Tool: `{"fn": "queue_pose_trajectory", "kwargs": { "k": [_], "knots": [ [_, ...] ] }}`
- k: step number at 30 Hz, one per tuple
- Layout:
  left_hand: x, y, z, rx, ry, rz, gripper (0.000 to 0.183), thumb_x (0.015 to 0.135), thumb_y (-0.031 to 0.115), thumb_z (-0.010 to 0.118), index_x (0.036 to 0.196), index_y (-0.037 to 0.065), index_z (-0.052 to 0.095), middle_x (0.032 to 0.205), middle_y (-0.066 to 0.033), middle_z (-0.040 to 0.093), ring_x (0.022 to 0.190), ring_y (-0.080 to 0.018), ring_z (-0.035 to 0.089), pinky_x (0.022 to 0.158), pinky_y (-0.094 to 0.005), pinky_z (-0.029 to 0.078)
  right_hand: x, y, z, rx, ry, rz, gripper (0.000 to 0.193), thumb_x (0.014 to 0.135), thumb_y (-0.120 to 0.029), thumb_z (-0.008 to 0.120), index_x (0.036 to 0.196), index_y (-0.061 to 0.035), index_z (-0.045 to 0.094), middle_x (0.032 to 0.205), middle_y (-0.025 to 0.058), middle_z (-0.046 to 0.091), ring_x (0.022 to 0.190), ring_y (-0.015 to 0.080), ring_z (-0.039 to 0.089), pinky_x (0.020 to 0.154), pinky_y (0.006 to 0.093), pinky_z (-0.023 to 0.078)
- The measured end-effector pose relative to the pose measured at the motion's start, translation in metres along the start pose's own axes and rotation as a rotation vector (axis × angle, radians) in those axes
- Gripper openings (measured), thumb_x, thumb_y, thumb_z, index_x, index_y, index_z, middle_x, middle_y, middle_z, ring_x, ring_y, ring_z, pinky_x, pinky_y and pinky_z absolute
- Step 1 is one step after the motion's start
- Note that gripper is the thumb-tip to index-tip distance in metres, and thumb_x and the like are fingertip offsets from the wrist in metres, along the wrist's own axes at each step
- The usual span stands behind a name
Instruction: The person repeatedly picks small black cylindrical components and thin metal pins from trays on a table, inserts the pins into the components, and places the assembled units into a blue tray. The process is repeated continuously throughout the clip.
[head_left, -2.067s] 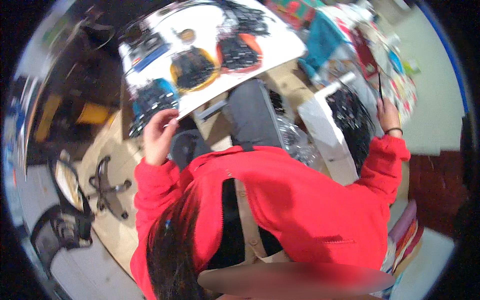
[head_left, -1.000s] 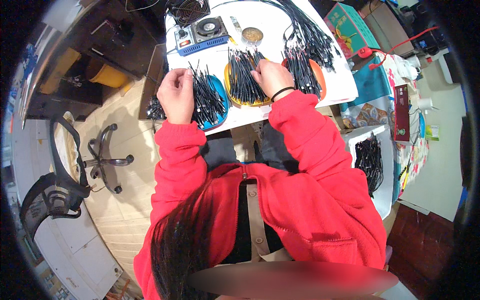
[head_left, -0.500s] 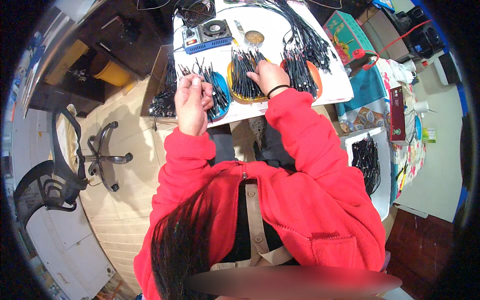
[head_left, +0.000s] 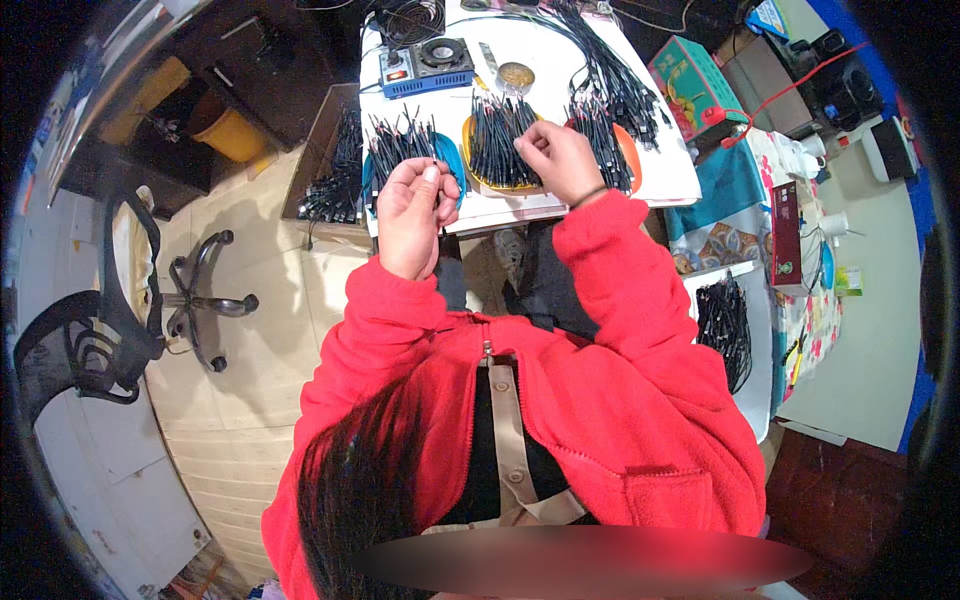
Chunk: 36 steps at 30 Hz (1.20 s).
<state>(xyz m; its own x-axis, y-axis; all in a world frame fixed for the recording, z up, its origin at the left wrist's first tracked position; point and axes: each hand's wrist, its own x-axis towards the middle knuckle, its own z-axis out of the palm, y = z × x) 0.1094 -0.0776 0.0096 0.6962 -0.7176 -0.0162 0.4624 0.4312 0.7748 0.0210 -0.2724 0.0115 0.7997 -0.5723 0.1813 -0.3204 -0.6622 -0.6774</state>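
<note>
My left hand (head_left: 412, 218) is closed, thumb against fingers, on a thin black cable (head_left: 437, 148) whose end sticks up past the fingertips. It is in front of a blue tray (head_left: 455, 160) packed with short black cables. My right hand (head_left: 562, 160) is closed in a pinch at the right side of a yellow tray (head_left: 478, 180); whatever is between its fingertips is too small to make out. Upright black cables (head_left: 500, 135) with bare ends fill that yellow tray. Right of it, an orange tray (head_left: 629, 160) holds more black cables, partly behind my right hand.
Behind the trays stand a blue-and-silver box with a dial and round fan (head_left: 428, 68) and a round tin of amber material (head_left: 516, 76). Long black cables (head_left: 625, 90) lie at the back right. A white bin (head_left: 745, 395) of cables is at right, an office chair (head_left: 205, 300) at left.
My right hand has moved right, off the middle of the yellow tray's cables. My left hand has shifted right and nearer, and a cable now shows in its fingers. The whole view has shifted slightly.
</note>
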Motion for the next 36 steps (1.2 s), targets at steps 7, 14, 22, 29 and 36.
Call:
{"fn": "queue_pose_trajectory", "kwargs": {
  "k": [7, 14, 22, 29, 36],
  "knots": [
    [-0.024, 0.002, 0.031, -0.064, -0.019, 0.041, 0.012, 0.095, 0.007, 0.049, 0.101, -0.002, 0.052, 0.099, -0.0158, 0.063, 0.091, -0.0215, 0.063, 0.077, -0.0307, 0.053, -0.089, -0.060, -0.005, 0.469, -0.046, -0.088, 0.017, 0.084, -0.014, 0.066, 0.084, 0.0001, 0.058, 0.070, 0.0040, 0.062, 0.059, 0.0071, 0.056, 0.054, 0.0231, 0.046],
    [-0.061, -0.003, 0.049, -0.050, -0.074, 0.121, 0.012, 0.094, 0.006, 0.050, 0.100, -0.003, 0.054, 0.103, -0.0168, 0.064, 0.092, -0.0191, 0.063, 0.080, -0.0292, 0.052, -0.129, -0.080, 0.002, 0.481, 0.152, -0.086, 0.015, 0.083, -0.008, 0.067, 0.080, 0.0000, 0.055, 0.067, 0.0036, 0.062, 0.058, 0.0069, 0.058, 0.052, 0.0232, 0.047],
    [-0.097, -0.015, 0.047, 0.256, -0.145, 0.324, 0.009, 0.093, 0.007, 0.053, 0.097, -0.001, 0.055, 0.089, -0.0072, 0.063, 0.078, -0.0090, 0.058, 0.070, -0.0212, 0.048, -0.164, -0.079, -0.012, 0.543, 0.044, -0.110, 0.012, 0.084, -0.008, 0.067, 0.083, -0.0020, 0.056, 0.070, -0.0011, 0.057, 0.061, 0.0038, 0.052, 0.055, 0.0188, 0.042],
    [-0.123, -0.004, 0.051, 0.416, -0.194, 0.335, 0.010, 0.094, 0.009, 0.053, 0.097, 0.000, 0.055, 0.085, -0.0058, 0.062, 0.069, -0.0075, 0.053, 0.063, -0.0204, 0.044, -0.167, -0.089, -0.044, 0.760, 0.095, -0.241, 0.018, 0.085, -0.009, 0.067, 0.099, -0.0011, 0.058, 0.087, -0.0008, 0.059, 0.075, 0.0040, 0.053, 0.065, 0.0179, 0.042],
    [-0.133, -0.002, 0.053, 0.284, -0.262, 0.263, 0.012, 0.091, 0.008, 0.058, 0.099, 0.000, 0.056, 0.083, -0.0056, 0.063, 0.066, -0.0073, 0.054, 0.059, -0.0199, 0.045, -0.177, -0.097, -0.043, 0.736, 0.153, -0.264, 0.014, 0.084, -0.011, 0.068, 0.092, -0.0004, 0.063, 0.080, -0.0008, 0.062, 0.066, 0.0043, 0.053, 0.060, 0.0192, 0.044]
  ]
}}
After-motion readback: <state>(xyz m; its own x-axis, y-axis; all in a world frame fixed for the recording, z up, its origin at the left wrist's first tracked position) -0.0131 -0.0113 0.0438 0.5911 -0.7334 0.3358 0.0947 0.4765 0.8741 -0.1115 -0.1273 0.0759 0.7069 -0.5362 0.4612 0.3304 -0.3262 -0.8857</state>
